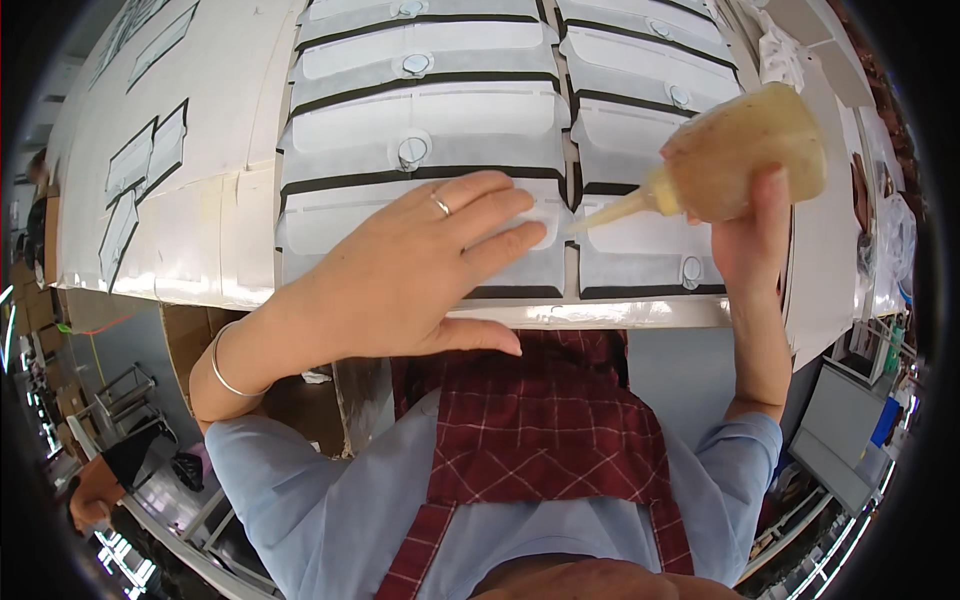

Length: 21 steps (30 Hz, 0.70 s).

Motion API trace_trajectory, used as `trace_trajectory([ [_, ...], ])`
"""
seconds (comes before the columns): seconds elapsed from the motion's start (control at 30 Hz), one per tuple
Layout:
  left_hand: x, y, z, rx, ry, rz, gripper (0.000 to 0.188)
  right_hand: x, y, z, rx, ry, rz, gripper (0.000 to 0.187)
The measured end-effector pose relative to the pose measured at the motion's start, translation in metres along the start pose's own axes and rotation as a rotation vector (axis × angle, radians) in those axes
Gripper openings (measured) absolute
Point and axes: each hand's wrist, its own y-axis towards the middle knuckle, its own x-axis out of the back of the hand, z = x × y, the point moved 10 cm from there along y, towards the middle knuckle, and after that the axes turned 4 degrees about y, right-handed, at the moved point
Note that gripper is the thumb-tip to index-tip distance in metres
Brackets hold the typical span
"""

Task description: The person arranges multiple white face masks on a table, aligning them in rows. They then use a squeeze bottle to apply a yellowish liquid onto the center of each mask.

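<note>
Squeeze bottle [745,150], hands [400,250] apart, right [752,235] gripping it, left [400,250] over white panels [335,145]

1. Brown cardboard box [188,345], left of centre, partly hidden.
2. Metal frame [125,393], lower left background.
3. Crumpled white sheeting [782,55], upper right.
4. Clear plastic bag [898,240], far right.
5. Flat grey panel [838,430], lower right.
6. Blue object [884,422], kind unclear, beside the panel.
7. Green bottle [893,348], near the panel's upper end.
</note>
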Motion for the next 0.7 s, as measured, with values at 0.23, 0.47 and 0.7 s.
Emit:
trace_trajectory([
  [0.23,-0.02,-0.014,-0.015,-0.002,0.028,0.049,0.085,-0.008,-0.003,-0.009,0.052,-0.185,0.02,0.06],
  [0.47,-0.023,-0.018,-0.019,0.002,0.051,0.067,0.087,-0.013,-0.016,-0.014,-0.02,-0.201,0.043,0.06],
  [0.7,-0.023,-0.015,-0.018,0.012,0.031,0.079,0.088,-0.018,-0.025,-0.013,-0.033,-0.126,-0.02,0.063],
])
